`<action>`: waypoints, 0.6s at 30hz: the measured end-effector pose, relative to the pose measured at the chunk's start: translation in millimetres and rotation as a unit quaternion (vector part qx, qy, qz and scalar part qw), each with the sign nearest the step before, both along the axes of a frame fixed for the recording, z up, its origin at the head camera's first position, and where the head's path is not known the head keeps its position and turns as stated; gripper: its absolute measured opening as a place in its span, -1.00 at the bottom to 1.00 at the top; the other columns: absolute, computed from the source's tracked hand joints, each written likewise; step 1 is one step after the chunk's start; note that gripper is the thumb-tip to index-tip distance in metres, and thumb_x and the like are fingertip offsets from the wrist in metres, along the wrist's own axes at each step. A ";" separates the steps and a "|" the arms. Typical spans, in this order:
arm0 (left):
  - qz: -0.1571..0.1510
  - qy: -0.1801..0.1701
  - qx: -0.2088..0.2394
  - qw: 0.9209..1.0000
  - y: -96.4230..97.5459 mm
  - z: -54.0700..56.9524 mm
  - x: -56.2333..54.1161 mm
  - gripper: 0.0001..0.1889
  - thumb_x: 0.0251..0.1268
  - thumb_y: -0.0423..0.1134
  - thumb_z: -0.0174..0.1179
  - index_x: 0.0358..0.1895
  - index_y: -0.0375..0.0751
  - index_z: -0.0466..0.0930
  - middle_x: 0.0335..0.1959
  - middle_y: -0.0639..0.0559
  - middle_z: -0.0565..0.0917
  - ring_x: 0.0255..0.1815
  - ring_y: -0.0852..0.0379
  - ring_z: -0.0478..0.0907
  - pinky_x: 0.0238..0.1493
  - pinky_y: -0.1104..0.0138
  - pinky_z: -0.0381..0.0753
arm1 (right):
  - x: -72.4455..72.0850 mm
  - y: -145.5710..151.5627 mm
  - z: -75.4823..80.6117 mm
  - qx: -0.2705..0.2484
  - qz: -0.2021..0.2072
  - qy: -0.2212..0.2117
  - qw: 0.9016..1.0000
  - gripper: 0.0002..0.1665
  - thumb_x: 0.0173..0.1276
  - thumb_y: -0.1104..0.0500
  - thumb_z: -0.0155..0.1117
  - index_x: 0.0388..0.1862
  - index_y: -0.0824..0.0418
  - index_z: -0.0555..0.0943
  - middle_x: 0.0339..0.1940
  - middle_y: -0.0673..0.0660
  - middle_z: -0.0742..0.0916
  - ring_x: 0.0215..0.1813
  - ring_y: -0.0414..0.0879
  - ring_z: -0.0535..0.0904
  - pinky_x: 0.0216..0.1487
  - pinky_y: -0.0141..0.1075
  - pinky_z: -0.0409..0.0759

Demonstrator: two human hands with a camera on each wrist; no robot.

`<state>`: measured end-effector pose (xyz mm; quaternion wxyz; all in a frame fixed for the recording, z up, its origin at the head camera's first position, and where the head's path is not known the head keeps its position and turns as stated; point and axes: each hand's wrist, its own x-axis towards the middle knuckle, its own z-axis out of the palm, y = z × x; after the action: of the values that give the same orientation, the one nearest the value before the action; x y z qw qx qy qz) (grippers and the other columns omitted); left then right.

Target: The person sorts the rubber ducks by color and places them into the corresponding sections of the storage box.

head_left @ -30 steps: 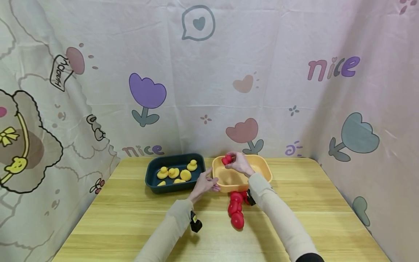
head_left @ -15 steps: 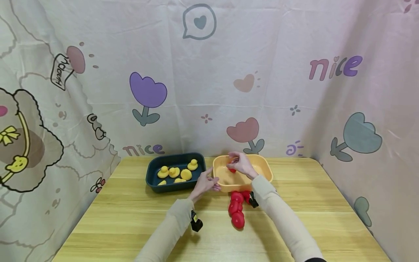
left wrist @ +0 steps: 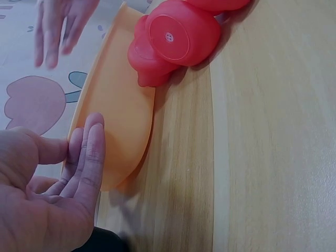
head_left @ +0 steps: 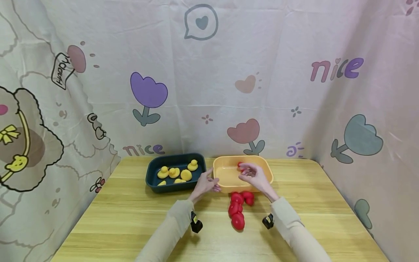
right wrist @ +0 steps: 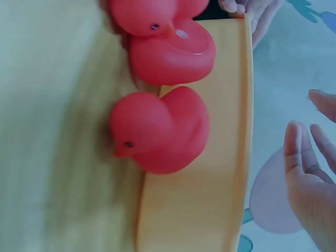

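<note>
My left hand (head_left: 205, 183) pinches the near left corner of the orange-yellow bin (head_left: 226, 188), its thumb and fingers on either side of the rim (left wrist: 107, 42). Above the right part of that bin hovers my right hand (head_left: 256, 177), fingers spread apart from the thumb. In the right wrist view nothing shows between those fingers (right wrist: 294, 147). A red rubber duck (head_left: 240, 166) is inside the bin by the right fingertips, partly hidden by them. Several red rubber ducks (head_left: 235, 208) lie close together on the table in front of the bin; one duck (right wrist: 157, 131) sits against its front wall.
To the left stands a dark blue bin (head_left: 175, 188) with several yellow rubber ducks (head_left: 186, 175) in it. Both bins are on a wooden table (head_left: 124, 225). A printed cloth (head_left: 203, 83) hangs behind the table and along its sides.
My right hand has lowered the red duck into the bin, let go of it and moved right, its fingers parting. My left hand has stayed on the bin's corner.
</note>
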<state>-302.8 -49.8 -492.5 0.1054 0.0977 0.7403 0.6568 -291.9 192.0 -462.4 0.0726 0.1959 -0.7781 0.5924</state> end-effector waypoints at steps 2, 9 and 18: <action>0.000 0.000 0.000 1.000 -0.2 -0.1 0.2 -0.28 0.47 -0.47 0.08 0.60 -0.38 -0.04 -0.27 -0.56 0.68 -0.48 0.00 0.78 -0.17 0.01 0.81 | 9.2 6.8 -5.0 -0.014 0.007 0.004 1.000 -0.51 0.20 0.45 0.40 0.11 0.59 0.55 -0.12 0.06 0.75 -0.22 -0.27 0.64 -0.12 -0.53 0.68; 0.000 -0.004 -0.001 1.000 -0.5 -0.2 -0.1 -0.28 0.47 -0.46 0.08 0.60 -0.37 -0.03 -0.29 -0.53 0.69 -0.45 -0.07 0.78 -0.15 -0.01 0.80 | 35.5 30.0 -23.5 -0.015 0.022 -0.037 0.999 -0.52 0.27 0.38 0.39 0.13 0.57 0.54 -0.12 -0.02 0.76 -0.20 -0.32 0.66 -0.09 -0.52 0.70; 0.003 -0.006 -0.004 1.000 0.0 1.8 1.2 -0.28 0.47 -0.46 0.08 0.60 -0.35 -0.03 -0.29 -0.52 0.69 -0.45 -0.04 0.78 -0.13 -0.03 0.79 | 50.9 51.0 -45.3 -0.015 0.043 -0.091 0.995 -0.55 0.30 0.40 0.34 0.14 0.57 0.53 0.05 0.52 0.69 -0.16 -0.32 0.69 -0.06 -0.48 0.72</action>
<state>-301.6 -49.8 -490.8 0.1079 0.0913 0.7424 0.6549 -241.0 243.0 -507.7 -0.0212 0.1738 -0.7635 0.6216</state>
